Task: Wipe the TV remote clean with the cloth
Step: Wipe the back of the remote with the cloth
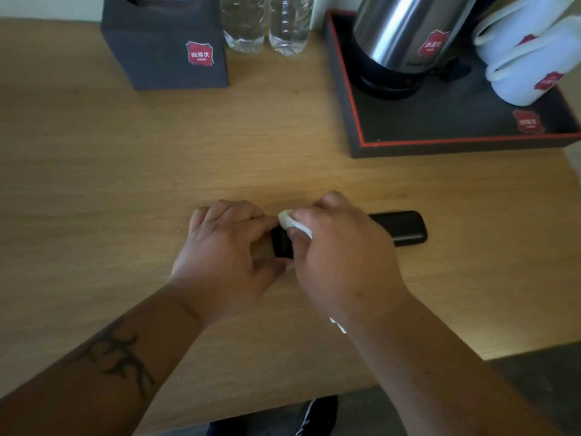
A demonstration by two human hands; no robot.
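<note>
One remote (405,226), one cloth (290,222), two hands: left hand (226,256), right hand (342,256)

Wooden desk (94,171) held a dark tissue box (163,48) w/ red logo, two clear water bottles (267,26) beside it — at right, a black tray (440,146) carrying steel kettle (405,36) & two white cups (528,58).

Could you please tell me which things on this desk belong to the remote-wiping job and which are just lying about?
In the job:
- long black plastic TV remote
- small white cloth, in the right hand
- left hand, steadying the remote

Lying about:
- dark grey tissue box
- two clear water bottles
- steel kettle
- white cups
- black red-edged tray
</note>
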